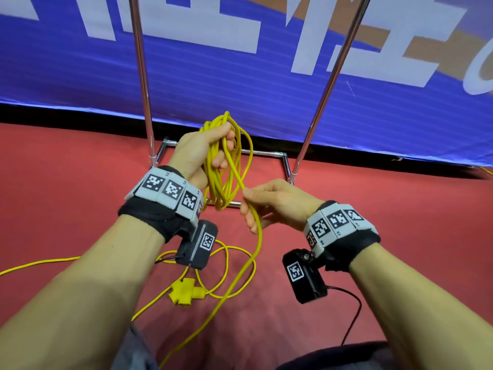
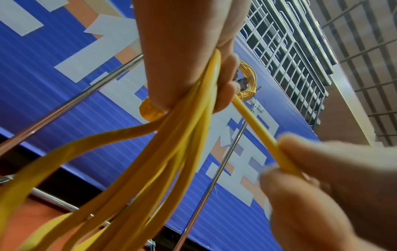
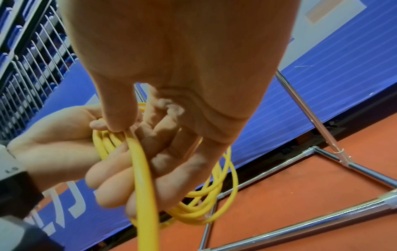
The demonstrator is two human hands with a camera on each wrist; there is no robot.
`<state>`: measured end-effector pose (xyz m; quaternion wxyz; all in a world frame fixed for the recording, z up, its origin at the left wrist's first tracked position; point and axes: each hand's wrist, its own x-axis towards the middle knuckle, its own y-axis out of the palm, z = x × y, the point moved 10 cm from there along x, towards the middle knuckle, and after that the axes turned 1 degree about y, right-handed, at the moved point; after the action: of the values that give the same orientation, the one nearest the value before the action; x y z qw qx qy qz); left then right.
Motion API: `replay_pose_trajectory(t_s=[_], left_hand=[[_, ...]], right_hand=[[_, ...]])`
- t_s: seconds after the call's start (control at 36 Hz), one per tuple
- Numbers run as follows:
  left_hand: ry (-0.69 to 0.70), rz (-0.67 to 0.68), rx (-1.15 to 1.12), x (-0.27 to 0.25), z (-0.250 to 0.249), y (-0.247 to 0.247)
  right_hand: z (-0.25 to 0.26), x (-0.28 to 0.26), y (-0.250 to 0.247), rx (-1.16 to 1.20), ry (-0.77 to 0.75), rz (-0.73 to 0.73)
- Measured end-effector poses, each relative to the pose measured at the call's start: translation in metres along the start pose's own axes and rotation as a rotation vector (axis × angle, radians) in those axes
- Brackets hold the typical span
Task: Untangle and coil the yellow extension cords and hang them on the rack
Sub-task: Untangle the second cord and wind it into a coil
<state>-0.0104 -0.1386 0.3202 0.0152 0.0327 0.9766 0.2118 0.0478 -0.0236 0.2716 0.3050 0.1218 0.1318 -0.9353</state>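
My left hand (image 1: 205, 153) grips a bundle of yellow cord loops (image 1: 222, 180) that hang down from its fist; the same coil (image 2: 171, 152) fills the left wrist view. My right hand (image 1: 256, 206) pinches the loose strand (image 1: 257, 236) between thumb and fingers just right of the coil. That strand (image 3: 144, 183) runs down to the red floor, where more yellow cord (image 1: 229, 273) and a yellow plug block (image 1: 184, 291) lie. Another coiled yellow cord (image 2: 248, 81) hangs high on the rack in the left wrist view.
The chrome rack's uprights (image 1: 142, 76) and base bars (image 1: 266, 153) stand just beyond my hands on the red floor (image 1: 66, 196). A blue banner wall (image 1: 240, 84) is behind it. A black cable (image 1: 352, 319) trails from my right wrist camera.
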Motion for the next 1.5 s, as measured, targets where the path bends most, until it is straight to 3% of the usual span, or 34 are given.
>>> replay_pose_trajectory(t_s=[0.17,0.42,0.56,0.67,0.86,1.0,1.17,1.28,1.42,1.5], left_hand=[[-0.005,0.027,-0.08,-0.002,-0.01,-0.008],[-0.038,0.056,-0.217,-0.004,-0.008,0.002],[-0.085,0.013,-0.233,-0.004,0.0,0.003],[-0.059,-0.067,-0.269,-0.001,-0.001,-0.004],[0.019,-0.173,-0.169,0.004,-0.004,-0.021],[0.06,-0.165,0.111,0.006,0.0,-0.012],[0.041,-0.14,0.381,0.004,0.014,-0.008],[0.014,-0.084,0.42,-0.002,0.025,0.008],[-0.01,-0.085,0.315,-0.012,0.048,0.027],[-0.095,-0.135,0.18,-0.014,0.066,0.027]], right_hand=[[-0.027,-0.006,-0.007,-0.039,0.111,0.039],[-0.024,-0.01,-0.057,-0.017,0.042,-0.34],[-0.025,-0.008,-0.068,0.174,0.019,-0.393],[-0.027,-0.011,-0.077,0.197,0.059,-0.41],[-0.034,-0.021,-0.098,0.256,0.078,-0.476],[-0.021,-0.021,-0.106,0.337,0.036,-0.604],[0.003,-0.011,-0.088,0.489,-0.025,-0.51],[0.017,-0.005,-0.076,0.523,-0.094,-0.451],[0.03,-0.001,-0.058,0.258,-0.117,-0.401],[0.027,-0.001,-0.049,0.097,-0.088,-0.355]])
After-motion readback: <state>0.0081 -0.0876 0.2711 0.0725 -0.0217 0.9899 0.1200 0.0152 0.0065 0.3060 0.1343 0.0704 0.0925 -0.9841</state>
